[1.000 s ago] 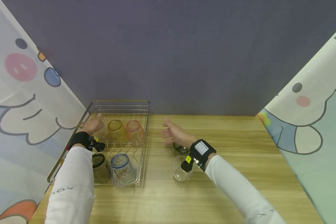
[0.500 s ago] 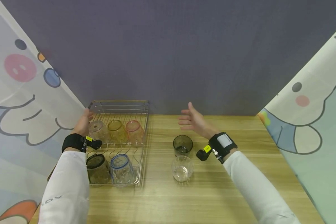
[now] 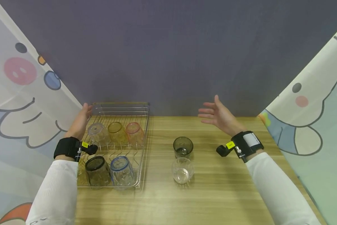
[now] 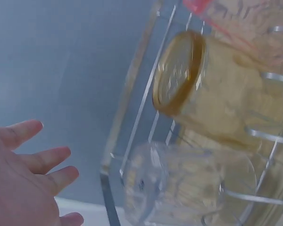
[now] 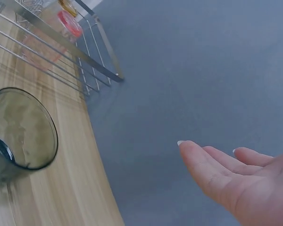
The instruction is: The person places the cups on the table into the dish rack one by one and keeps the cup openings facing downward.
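My left hand (image 3: 79, 123) is held open with nothing in it, over the left side of a metal wire dish rack (image 3: 142, 162). Nearest to it is an upturned clear glass (image 3: 98, 132), beside an amber glass (image 4: 221, 89) and a pink-rimmed glass (image 3: 135, 134). In the rack's front row a dark glass (image 3: 98, 172) and a blue-rimmed glass (image 3: 121, 172) also stand upside down. My right hand (image 3: 223, 117) hovers, empty with fingers extended, right of a smoky grey glass (image 3: 183, 147). That glass stands upright on the table just behind a clear tumbler (image 3: 182, 170).
A yellowish glass (image 3: 81, 175) at the rack's front left is partly hidden by my left arm. A dark grey panel (image 3: 168, 56) rises behind the wooden table (image 3: 162, 203). Cartoon-printed panels (image 3: 303, 125) flank both sides.
My right hand has moved right and back, away from the two glasses on the table. My left hand has drawn left off the clear glass in the rack.
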`<state>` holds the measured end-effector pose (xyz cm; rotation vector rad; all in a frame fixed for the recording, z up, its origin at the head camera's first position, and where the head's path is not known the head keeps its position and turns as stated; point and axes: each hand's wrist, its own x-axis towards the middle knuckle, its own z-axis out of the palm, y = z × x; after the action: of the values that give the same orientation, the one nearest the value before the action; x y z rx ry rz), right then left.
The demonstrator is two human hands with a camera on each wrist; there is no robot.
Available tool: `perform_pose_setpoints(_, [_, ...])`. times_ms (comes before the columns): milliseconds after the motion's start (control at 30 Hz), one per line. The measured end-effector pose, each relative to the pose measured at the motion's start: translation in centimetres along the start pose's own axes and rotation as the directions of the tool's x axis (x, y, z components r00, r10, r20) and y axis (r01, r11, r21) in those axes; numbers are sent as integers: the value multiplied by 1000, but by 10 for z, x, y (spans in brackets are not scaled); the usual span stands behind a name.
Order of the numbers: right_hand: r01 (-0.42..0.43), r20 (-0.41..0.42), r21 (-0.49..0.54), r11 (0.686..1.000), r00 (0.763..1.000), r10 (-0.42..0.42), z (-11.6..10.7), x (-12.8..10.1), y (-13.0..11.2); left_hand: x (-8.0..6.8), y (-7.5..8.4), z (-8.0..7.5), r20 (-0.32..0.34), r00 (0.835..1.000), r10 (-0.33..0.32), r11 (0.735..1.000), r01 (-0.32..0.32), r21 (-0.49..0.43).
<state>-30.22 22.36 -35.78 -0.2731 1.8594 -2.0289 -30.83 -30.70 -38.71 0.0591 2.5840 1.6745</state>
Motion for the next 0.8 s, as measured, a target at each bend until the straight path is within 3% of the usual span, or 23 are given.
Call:
perform_pose_setpoints(133, [3, 6, -40, 999, 1000, -3, -9, -10, -2, -10, 8, 8, 5, 998, 62, 998, -62, -10])
perform_pose_setpoints(333, [-6, 10, -193, 981, 1000, 8, -20, -17, -7, -22, 24, 18, 62, 989, 135, 991, -133, -33])
perform_pose_setpoints(433, [-25, -1, -285, 958, 1000, 25, -21, -15, -11, -22, 32, 24, 84, 978, 191, 980, -186, -68])
perform_pose_setpoints(533, [-50, -18, -401, 915, 999, 47, -17, -10, -14, -22, 41, 31, 94, 968, 232, 970, -222, -100])
perform_pose_setpoints(567, [-63, -24, -454, 889, 998, 59, -15, -8, -14, -23, 44, 34, 98, 966, 238, 969, -230, -92])
perform_pose_setpoints(633, [-75, -28, -583, 809, 997, 72, -10, -3, -14, -23, 50, 40, 107, 963, 249, 968, -243, -60])
perform_pose_setpoints(800, [20, 49, -859, 512, 998, 44, 6, 8, -5, -17, 65, 60, 169, 940, 296, 946, -313, 81])
